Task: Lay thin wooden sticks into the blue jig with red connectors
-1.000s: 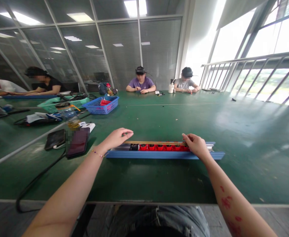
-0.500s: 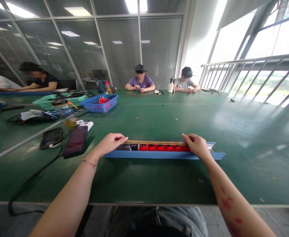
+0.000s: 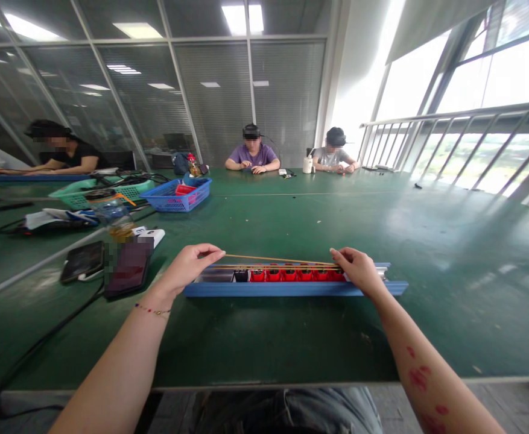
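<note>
Left hand [image 3: 190, 269]: grip pinching a thin yellow strand [image 3: 273, 259] above red blocks [image 3: 289, 275] in a blue channel [image 3: 291, 290] on the desk [image 3: 264, 343]. Right hand [image 3: 357, 268]: at the strand's opposite end, grip unclear. Apparent step: spanning the strand; next move calls for steady tension.

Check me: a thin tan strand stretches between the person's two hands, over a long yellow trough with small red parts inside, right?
Not quite: the head view shows a long blue trough, not yellow. A thin tan strand stretches over it between the left hand and the right hand; small red parts sit inside.
</note>
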Demonstrator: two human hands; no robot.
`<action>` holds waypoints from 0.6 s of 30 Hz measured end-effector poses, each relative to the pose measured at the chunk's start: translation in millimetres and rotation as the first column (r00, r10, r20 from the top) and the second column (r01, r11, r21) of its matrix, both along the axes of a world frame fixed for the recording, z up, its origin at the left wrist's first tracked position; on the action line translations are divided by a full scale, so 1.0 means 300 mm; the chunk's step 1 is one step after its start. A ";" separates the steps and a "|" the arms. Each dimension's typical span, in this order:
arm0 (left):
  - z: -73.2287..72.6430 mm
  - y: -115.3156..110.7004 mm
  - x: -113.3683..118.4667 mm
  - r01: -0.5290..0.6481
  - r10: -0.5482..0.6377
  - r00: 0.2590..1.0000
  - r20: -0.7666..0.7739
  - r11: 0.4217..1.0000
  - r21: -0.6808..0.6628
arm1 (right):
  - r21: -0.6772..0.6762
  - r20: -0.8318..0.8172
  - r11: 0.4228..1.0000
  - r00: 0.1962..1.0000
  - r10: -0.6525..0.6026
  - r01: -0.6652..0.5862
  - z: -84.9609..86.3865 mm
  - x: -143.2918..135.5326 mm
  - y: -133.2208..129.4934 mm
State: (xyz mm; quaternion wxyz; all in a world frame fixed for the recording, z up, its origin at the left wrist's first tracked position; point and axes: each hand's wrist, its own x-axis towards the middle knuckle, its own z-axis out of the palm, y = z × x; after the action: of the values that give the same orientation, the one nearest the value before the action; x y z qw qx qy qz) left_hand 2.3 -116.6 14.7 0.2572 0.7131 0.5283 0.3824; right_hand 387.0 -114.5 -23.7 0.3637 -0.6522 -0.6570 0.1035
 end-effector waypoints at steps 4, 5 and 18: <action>0.010 0.032 -0.009 -0.149 0.127 0.919 0.374 0.988 0.031 | -0.012 0.007 1.000 1.000 -0.018 0.018 0.011 -0.003 -0.002; 0.016 0.046 -0.016 -0.184 0.149 0.870 0.471 0.982 0.029 | -0.018 0.007 1.000 1.000 -0.021 0.021 0.013 -0.004 -0.003; -0.043 0.228 -0.054 -0.401 0.366 0.747 0.554 0.914 -0.063 | -0.022 0.031 1.000 0.999 0.014 -0.013 0.012 -0.004 -0.009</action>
State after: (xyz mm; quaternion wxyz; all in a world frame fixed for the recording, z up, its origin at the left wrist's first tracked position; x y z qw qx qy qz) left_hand -14.0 -48.3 1.8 0.2936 0.4545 0.5539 0.6327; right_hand 385.7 -117.3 -20.1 0.3455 -0.6531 -0.6659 0.1031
